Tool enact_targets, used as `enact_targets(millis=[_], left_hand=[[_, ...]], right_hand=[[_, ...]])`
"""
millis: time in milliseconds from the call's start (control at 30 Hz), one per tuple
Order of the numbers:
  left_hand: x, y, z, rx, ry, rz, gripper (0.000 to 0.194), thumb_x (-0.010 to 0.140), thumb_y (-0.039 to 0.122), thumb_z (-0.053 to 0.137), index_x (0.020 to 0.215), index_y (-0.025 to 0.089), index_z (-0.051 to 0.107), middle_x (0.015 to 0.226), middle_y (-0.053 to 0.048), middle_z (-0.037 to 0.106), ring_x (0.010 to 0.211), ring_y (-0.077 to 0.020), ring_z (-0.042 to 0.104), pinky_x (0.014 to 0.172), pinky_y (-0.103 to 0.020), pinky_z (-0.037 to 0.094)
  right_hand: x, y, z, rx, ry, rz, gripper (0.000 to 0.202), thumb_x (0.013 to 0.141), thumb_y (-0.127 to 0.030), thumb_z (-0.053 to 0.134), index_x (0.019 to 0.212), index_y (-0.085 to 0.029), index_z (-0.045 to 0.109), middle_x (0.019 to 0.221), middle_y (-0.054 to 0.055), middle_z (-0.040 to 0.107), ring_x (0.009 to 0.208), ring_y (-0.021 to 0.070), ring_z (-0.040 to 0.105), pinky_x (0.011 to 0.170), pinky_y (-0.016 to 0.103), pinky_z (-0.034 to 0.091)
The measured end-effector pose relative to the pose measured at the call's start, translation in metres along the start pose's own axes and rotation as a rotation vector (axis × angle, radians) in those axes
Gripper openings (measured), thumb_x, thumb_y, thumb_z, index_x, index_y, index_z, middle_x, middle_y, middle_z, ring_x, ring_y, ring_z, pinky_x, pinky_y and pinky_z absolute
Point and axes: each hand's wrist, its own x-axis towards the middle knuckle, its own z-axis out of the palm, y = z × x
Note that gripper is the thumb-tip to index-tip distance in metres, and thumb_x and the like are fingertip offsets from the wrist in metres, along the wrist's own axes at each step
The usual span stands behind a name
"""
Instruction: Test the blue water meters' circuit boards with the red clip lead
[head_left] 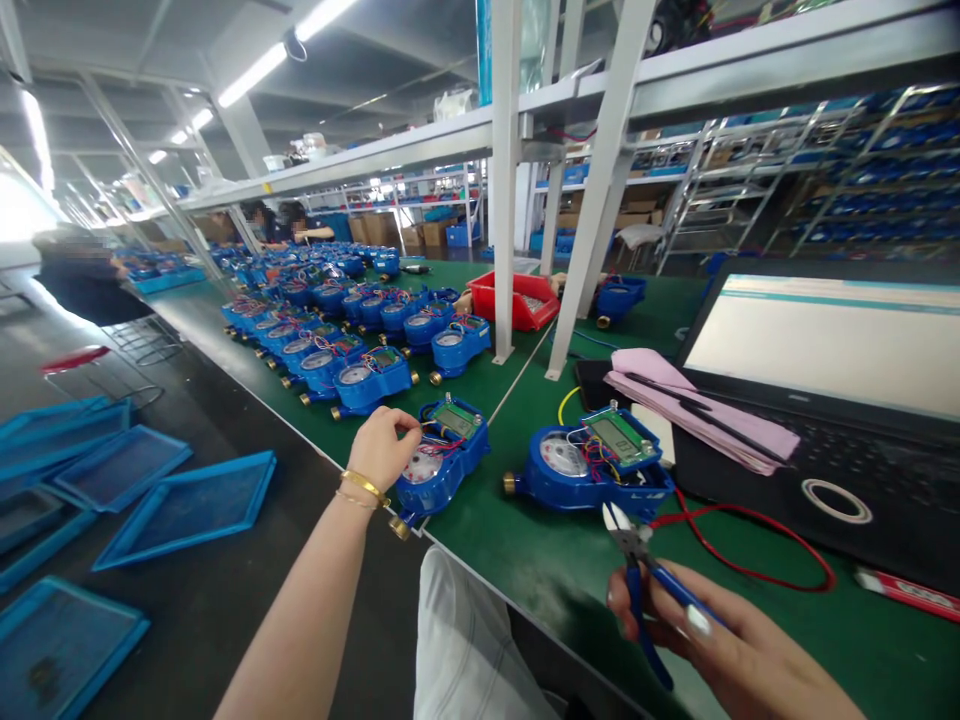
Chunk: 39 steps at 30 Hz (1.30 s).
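My left hand (384, 447), with bracelets at the wrist, is over the left edge of a blue water meter (439, 485). Its fingertips are pinched together beside the meter's dial and wires; whether a wire is between them I cannot make out. In my right hand (720, 625) is a pair of cutting pliers (634, 550) with blue handles, jaws pointing up and slightly left. Just beyond the jaws lies a second water meter (559, 480), its green circuit board (619, 440) with a small display exposed, red and blue wires beside it, and a brass fitting on the left.
Rows of similar meters (367, 380) stretch away on the green bench. A red bin (517, 300) stands behind metal posts. On the right are a laptop (825, 400), a pink cloth (697, 410) and a red cable (772, 540). Blue trays (187, 510) lie on the floor; people sit farther back.
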Motion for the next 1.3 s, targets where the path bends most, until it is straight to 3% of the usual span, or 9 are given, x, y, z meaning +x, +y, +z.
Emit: enact_targets(millis=[267, 467, 567, 900, 1000, 1167, 1300], left_hand=[[-0.003, 0.007, -0.005, -0.049, -0.016, -0.032, 0.012, 0.076, 0.021, 0.053, 0.065, 0.016, 0.056, 0.077, -0.004, 0.053, 0.076, -0.0186, 0.05, 0.079, -0.036, 0.039], [-0.005, 0.008, -0.016, -0.334, -0.175, -0.119, 0.034, 0.071, 0.049, 0.046, 0.07, 0.017, 0.058, 0.062, 0.0, 0.055, 0.058, -0.0158, 0.049, 0.057, -0.028, 0.038], [-0.006, 0.009, -0.017, -0.424, -0.182, -0.157, 0.044, 0.064, 0.057, 0.049, 0.073, 0.016, 0.06, 0.063, 0.0, 0.056, 0.057, -0.0153, 0.049, 0.055, -0.027, 0.036], [-0.011, 0.017, -0.02, -0.496, -0.172, -0.171, 0.042, 0.066, 0.054, 0.055, 0.077, 0.017, 0.072, 0.078, -0.003, 0.068, 0.075, -0.021, 0.058, 0.066, -0.03, 0.041], [-0.014, 0.015, -0.019, -0.543, -0.161, -0.181, 0.041, 0.064, 0.053, 0.062, 0.08, 0.016, 0.072, 0.086, -0.005, 0.069, 0.082, -0.023, 0.06, 0.071, -0.031, 0.043], [-0.016, 0.01, -0.013, -0.758, -0.182, -0.216, 0.045, 0.059, 0.054, 0.066, 0.081, 0.014, 0.065, 0.077, -0.004, 0.067, 0.068, -0.0179, 0.057, 0.064, -0.029, 0.043], [-0.015, 0.009, -0.014, -0.88, -0.157, -0.216, 0.04, 0.059, 0.049, 0.067, 0.077, 0.014, 0.064, 0.076, -0.005, 0.066, 0.071, -0.0168, 0.055, 0.066, -0.028, 0.04]], right_hand=[[0.003, 0.0, 0.003, 0.001, -0.042, 0.004, 0.041, 0.078, -0.055, 0.058, 0.097, -0.021, 0.068, 0.098, 0.011, 0.064, 0.091, 0.0269, 0.057, 0.085, 0.038, 0.043], [0.005, -0.002, 0.008, -0.025, -0.071, 0.0, 0.046, 0.078, -0.059, 0.056, 0.098, -0.019, 0.067, 0.097, 0.012, 0.063, 0.092, 0.0281, 0.057, 0.086, 0.042, 0.042], [0.008, -0.009, 0.017, -0.021, -0.102, -0.032, 0.049, 0.077, -0.061, 0.056, 0.097, -0.018, 0.067, 0.096, 0.012, 0.063, 0.086, 0.0253, 0.056, 0.084, 0.041, 0.042], [0.036, -0.043, 0.06, 0.132, -0.325, 0.006, 0.037, 0.085, -0.048, 0.054, 0.091, -0.013, 0.065, 0.086, 0.009, 0.062, 0.079, 0.0172, 0.053, 0.073, 0.031, 0.038], [0.042, -0.048, 0.071, 0.162, -0.363, 0.031, 0.039, 0.083, -0.05, 0.057, 0.088, -0.012, 0.065, 0.084, 0.008, 0.062, 0.077, 0.0153, 0.054, 0.071, 0.028, 0.038], [0.056, -0.053, 0.086, 0.241, -0.364, 0.101, 0.039, 0.078, -0.051, 0.062, 0.083, -0.012, 0.062, 0.089, 0.009, 0.063, 0.074, 0.0136, 0.056, 0.068, 0.027, 0.04], [0.07, -0.061, 0.097, 0.284, -0.324, 0.171, 0.044, 0.066, -0.056, 0.068, 0.073, -0.014, 0.055, 0.079, 0.007, 0.064, 0.07, 0.0144, 0.056, 0.066, 0.027, 0.04]])
